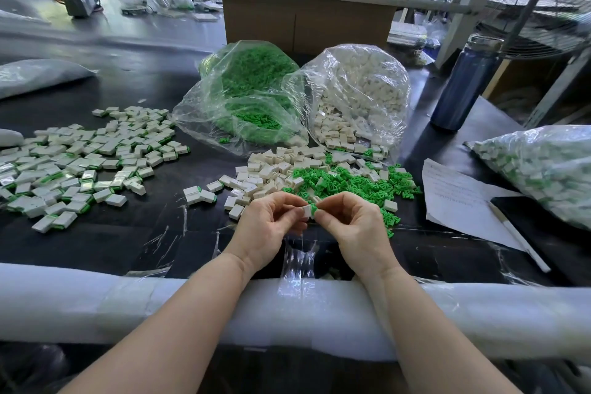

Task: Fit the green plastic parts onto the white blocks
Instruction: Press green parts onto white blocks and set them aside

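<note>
Green plastic meets white as a worker joins one green part (pixel 313 208) to a white block (pixel 306 211), held just above the worktop (pixel 128 233) on the near side of the loose green pile (pixel 339 182). The left hand (pixel 271 227) pinches the block between thumb and curled fingers (pixel 295 201); the right hand (pixel 355 227) pinches the green part the same way and brings it to the block's end. The two pieces touch, but whether the part is fully seated cannot be told.

To do this step well, the part should probably be squared to the block's opening before it is pressed, with the left hand steadying the block so that the push runs straight in, not at a tilt.

Just left of that green pile lie unfitted white blocks (pixel 265 169); behind it, two clear bags spill more stock, a bag of green parts (pixel 252 89) and a bag of white blocks (pixel 358 89). Well to the pile's left spreads a wide scatter of finished pieces (pixel 80 166) showing green edges. To its right lie a sheet of paper (pixel 454 198) and a pen (pixel 518 240), with a dark bottle (pixel 463 86) standing behind them.
</note>
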A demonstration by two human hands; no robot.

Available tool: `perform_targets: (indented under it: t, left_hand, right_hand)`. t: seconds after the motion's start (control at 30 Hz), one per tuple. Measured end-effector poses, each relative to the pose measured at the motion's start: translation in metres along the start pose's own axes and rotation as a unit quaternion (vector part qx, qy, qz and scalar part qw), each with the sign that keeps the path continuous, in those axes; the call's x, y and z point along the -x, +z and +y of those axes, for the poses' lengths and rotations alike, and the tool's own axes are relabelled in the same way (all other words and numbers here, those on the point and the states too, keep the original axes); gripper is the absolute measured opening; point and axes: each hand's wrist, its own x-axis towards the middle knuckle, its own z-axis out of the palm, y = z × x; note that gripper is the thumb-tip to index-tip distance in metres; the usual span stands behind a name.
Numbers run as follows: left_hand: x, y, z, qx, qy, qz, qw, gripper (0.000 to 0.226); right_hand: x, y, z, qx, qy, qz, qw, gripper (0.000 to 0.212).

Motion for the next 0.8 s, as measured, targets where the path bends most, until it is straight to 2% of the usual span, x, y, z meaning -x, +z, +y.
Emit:
perform_targets:
  t: [0.4, 0.57, 0.8]
  left_hand:
    - [-0.0008, 0.0006, -0.0037, -0.058, -0.001, -0.017, 0.998, 0.016]
    - [0.0000, 0.0005, -0.0042, -0.086, 0.001, -0.022, 0.996, 0.017]
    - [0.0009, 0.0009, -0.0035, -0.119, 0.019, -0.039, 0.992, 0.017]
  right_hand:
    - [-0.0013, 0.0003, 0.0049, 0.033, 0.026, -0.028, 0.999, 0.016]
    - [-0.0016, -0.0005, 0.0035, 0.016, 0.036, -0.045, 0.998, 0.024]
    - [-0.0020, -0.0005, 0.0044, 0.015, 0.050, -0.061, 0.997, 0.021]
